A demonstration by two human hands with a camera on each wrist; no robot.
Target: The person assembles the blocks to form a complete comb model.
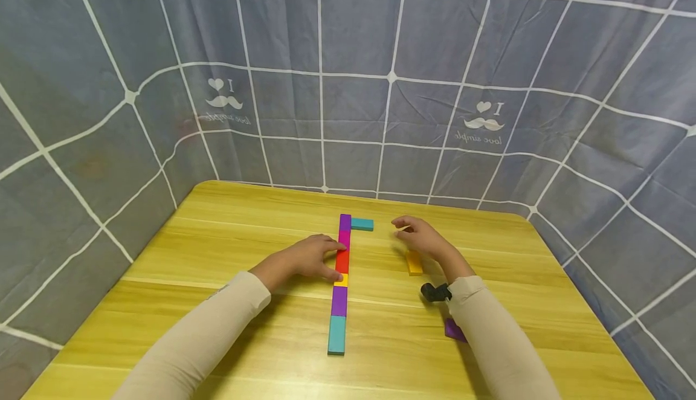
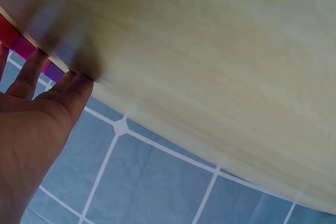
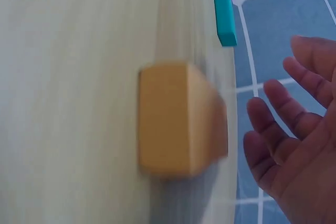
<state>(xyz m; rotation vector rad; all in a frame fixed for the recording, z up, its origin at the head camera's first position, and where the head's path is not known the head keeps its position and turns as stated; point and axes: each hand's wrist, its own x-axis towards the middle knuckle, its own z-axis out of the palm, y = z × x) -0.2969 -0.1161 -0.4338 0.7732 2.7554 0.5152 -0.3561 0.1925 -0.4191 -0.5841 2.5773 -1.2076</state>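
A straight row of flat blocks runs away from me: teal (image 1: 336, 335), purple (image 1: 339, 301), yellow (image 1: 341, 280), red (image 1: 341, 262), magenta (image 1: 344, 240) and a far purple block (image 1: 345, 223). Sideways from the far end, a second teal block (image 1: 362, 225) points right. My left hand (image 1: 311, 257) lies at the row's left side, its thumb touching near the yellow block and a fingertip by the red and magenta ones. Over the table to the right, my right hand (image 1: 426, 240) holds nothing, fingers loosely bent. Near its wrist is an orange-yellow block (image 1: 414, 263), blurred in the right wrist view.
A purple block (image 1: 454, 330) is partly covered by the right sleeve (image 1: 497, 339). The black wrist camera (image 1: 435, 292) sits at the right cuff. Behind the wooden table (image 1: 228, 231) hangs a grey curtain (image 1: 353, 110) with white grid lines.
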